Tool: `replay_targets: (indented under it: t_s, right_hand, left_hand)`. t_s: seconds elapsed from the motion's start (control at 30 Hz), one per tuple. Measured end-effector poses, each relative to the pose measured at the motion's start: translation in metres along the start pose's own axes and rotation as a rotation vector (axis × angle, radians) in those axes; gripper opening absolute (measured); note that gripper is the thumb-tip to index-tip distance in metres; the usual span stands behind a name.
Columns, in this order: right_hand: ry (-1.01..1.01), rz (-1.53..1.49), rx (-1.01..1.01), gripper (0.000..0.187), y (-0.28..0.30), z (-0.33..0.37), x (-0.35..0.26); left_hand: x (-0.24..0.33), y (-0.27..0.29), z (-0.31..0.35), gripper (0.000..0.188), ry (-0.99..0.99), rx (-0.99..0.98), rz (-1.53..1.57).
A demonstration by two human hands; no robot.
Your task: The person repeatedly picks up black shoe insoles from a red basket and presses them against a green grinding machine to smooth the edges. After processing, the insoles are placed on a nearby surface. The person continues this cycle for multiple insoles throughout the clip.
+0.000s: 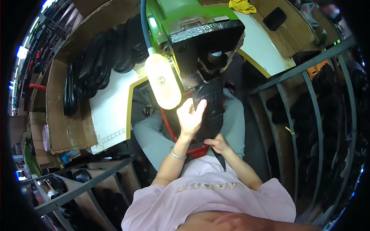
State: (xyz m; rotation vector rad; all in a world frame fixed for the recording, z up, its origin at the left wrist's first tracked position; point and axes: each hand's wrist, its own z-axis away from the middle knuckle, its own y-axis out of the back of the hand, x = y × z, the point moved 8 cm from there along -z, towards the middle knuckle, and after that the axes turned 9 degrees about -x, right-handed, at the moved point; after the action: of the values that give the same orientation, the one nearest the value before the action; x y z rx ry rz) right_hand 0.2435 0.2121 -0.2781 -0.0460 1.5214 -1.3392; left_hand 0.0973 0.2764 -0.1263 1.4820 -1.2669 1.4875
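Observation:
Both of my hands grip a black shoe sole [211,111], its treaded face turned up toward me. My left hand [190,118] clasps its left edge, thumb lying on the tread and fingers out of sight underneath. At the near end, my right hand [218,144] pinches it with the thumb on top. A dark strip [220,161] hangs down below my right hand. The sole's far end is up against the underside of the black head of a green machine [204,32]; where they meet is partly hidden.
A lit lamp [162,81] hangs left of the sole. Stacked black soles [94,65] lie in a cardboard-walled area on the white tabletop [111,115]. A yellow cloth [242,6] lies at the back. Metal racks [283,98] with dark items flank me on both sides.

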Motion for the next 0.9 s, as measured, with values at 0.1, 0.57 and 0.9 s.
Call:
replay_targets:
  t_s: [0.1, 0.57, 0.9]
  right_hand:
    - [0.038, 0.007, 0.144, 0.059, 0.027, 0.028, -0.005]
    - [0.536, 0.192, 0.240, 0.044, 0.036, -0.036, -0.212]
    - [0.431, 0.391, 0.020, 0.036, -0.062, -0.095, -0.174]
  left_hand:
    - [-0.014, 0.008, 0.014, 0.008, 0.018, 0.004, 0.023]
    - [0.018, 0.058, -0.003, 0.028, -0.079, 0.050, -0.042]
    - [-0.043, 0.167, 0.074, 0.025, 0.140, 0.184, 0.248]
